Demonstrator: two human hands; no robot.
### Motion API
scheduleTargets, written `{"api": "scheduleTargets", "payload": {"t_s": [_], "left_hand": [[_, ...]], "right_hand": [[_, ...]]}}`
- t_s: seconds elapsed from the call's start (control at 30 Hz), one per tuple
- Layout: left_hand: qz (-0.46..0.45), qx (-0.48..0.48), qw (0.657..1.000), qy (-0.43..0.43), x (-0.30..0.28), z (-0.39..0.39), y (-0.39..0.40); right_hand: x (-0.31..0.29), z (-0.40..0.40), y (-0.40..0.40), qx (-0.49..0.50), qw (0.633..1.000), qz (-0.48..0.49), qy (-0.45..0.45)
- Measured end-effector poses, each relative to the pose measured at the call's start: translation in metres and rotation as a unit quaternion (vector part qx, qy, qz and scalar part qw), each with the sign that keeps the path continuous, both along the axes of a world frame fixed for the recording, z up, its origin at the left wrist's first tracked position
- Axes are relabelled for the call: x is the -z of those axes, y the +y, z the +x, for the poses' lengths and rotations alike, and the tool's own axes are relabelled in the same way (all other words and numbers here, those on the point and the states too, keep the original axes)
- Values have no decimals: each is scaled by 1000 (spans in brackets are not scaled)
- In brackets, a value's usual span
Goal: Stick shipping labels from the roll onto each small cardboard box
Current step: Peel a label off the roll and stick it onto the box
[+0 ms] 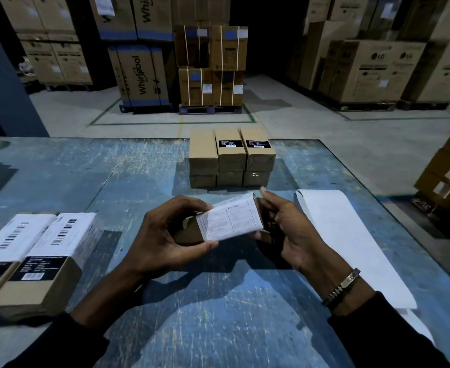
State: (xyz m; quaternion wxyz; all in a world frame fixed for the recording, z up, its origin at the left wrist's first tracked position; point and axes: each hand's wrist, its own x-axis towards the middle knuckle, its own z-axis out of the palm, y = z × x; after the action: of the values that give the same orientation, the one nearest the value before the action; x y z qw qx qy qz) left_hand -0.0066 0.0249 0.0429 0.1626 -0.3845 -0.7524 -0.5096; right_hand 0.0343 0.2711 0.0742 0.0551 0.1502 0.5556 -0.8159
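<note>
Both hands point(162, 232) point(295, 229) around labelled box point(229, 221)

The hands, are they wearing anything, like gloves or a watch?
No gloves: both hands are bare. The left hand wears nothing on its wrist. The right hand has a metal link bracelet on its wrist, silver-coloured with dark parts. Both arms end in dark long sleeves.
</note>
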Motion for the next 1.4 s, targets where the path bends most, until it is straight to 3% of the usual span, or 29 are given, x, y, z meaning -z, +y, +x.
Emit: {"api": "scheduleTargets", "payload": {"t_s": [0.1, 0.2, 0.4, 0.63, 0.87, 1.07, 1.2, 1.4], "left_hand": [[42, -31, 997, -49, -1, -4, -6], [79, -43, 990, -106, -4, -5, -11], [80, -25, 980, -181, 0, -6, -11], [63, -34, 983, -170, 0, -8, -15], [68, -22, 980, -186, 0, -6, -12], [60, -41, 979, -193, -2, -8, -15], [17, -37, 984, -174, -2, -4, -11], [-8, -58, 986, -155, -5, 1, -4]], "right_hand": [[-6, 2, 2, -62, 995, -26, 74], [-5, 4, 1, -104, 984, 35, 138], [-4, 5, 2, -42, 982, 129, 130], [-4, 5, 10, -87, 979, 123, 138], [0, 4, 2, -45, 968, 196, 150], [4, 5, 1, -101, 973, 156, 138], [14, 1, -18, -5, 972, 210, 108], [9, 6, -16, 2, 942, 297, 158]]}}
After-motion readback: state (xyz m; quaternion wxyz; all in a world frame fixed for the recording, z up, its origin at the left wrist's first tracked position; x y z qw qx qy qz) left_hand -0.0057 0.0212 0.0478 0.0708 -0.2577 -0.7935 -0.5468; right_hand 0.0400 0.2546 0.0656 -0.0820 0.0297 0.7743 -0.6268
